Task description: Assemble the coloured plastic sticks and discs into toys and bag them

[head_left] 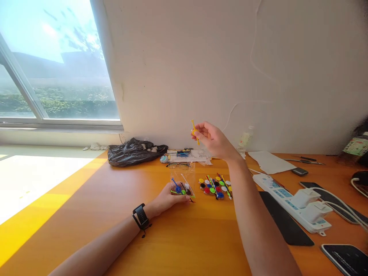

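Observation:
My right hand [211, 138] is raised in front of the wall, thumb and fingers pinched on a yellow plastic stick with a round middle [194, 133]. Lower down, my left hand [169, 197], with a black watch on the wrist, is closed around a clear plastic bag [181, 175] just above the table. Blue, white, green and dark stick pieces [178, 189] show at this hand; whether all are inside the bag I cannot tell. Just right of it lies a group of coloured discs and sticks [214, 186], partly behind my right forearm.
A black plastic bag [135, 152] lies against the wall. Glasses [179, 165] and papers [198, 156] are at the back. On the right are a power strip [287, 201] with plugged-in chargers, a black mat [284, 222], phones [346, 258] and cables. A bottle [245, 138] stands by the wall.

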`<state>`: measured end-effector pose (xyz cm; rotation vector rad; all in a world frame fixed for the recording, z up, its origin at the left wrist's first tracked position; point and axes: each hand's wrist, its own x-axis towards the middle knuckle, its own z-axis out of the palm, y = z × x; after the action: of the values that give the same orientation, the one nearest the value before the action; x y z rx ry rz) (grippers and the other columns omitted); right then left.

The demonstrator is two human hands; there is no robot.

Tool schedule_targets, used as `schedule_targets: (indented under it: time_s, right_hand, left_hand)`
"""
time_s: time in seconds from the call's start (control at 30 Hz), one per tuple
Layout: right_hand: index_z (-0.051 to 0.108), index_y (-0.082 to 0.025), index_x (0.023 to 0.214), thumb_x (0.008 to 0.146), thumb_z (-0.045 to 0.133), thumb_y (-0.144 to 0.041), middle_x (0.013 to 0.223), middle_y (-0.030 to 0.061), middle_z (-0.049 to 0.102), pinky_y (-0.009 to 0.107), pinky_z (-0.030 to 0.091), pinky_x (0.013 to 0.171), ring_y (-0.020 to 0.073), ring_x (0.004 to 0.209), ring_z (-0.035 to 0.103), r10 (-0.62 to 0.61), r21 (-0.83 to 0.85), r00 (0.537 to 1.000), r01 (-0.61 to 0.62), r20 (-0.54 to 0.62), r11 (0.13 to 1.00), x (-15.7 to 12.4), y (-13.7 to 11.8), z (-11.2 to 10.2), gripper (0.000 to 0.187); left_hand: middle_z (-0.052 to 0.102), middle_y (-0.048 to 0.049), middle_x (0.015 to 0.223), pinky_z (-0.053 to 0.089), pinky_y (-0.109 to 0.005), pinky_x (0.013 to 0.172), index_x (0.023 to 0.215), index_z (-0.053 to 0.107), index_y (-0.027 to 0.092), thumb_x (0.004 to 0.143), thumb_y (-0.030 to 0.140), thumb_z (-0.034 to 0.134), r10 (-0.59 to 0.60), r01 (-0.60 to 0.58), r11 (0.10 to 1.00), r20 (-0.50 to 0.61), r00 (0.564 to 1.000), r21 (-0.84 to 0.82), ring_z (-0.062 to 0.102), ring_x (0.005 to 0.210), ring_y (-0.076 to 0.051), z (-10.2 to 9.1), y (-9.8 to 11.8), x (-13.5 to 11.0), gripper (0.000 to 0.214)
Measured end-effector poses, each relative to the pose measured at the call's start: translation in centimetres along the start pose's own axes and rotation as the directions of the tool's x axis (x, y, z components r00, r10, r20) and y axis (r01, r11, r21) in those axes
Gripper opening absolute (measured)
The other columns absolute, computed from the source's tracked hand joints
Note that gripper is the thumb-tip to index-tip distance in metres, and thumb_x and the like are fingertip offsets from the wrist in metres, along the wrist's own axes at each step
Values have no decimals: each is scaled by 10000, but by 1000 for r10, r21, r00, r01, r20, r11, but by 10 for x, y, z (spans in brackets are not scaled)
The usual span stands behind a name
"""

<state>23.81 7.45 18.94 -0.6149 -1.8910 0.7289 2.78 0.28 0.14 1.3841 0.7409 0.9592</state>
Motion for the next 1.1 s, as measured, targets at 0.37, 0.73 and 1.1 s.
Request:
schedule_targets:
  time_s: [0.37,0.73,1.1]
  right_hand:
    - [630,-203,1041,916,761,-558,914,53,717,355,601,757,191,782,706,-8,80,1000,6,17,997,-1,-5,2,399]
    - [698,-227,1153,965,666,-412,1089,62,729,353,558,889,212,987,660,-59,-72,991,68,119,995,-4,-17,21,266]
    - [610,-214,1007,994,569,-314,1019,34,716,282,496,806,179,918,656,46,-241,959,23,278,970,-8,-19,34,109]
  left_hand:
    - [763,-77,997,544,-287,854,1030,755,143,783,374,924,-3,2,1000,-13,1000,-24,716,890,-192,1,-1,1,378]
    - [770,-66,1041,542,-311,889,1030,729,169,736,380,949,36,-42,998,-93,995,-56,728,957,-219,2,-2,1,423]
    - [753,-68,961,543,-269,763,1030,723,144,774,447,915,35,-32,999,-135,990,21,695,820,-170,3,1,0,441]
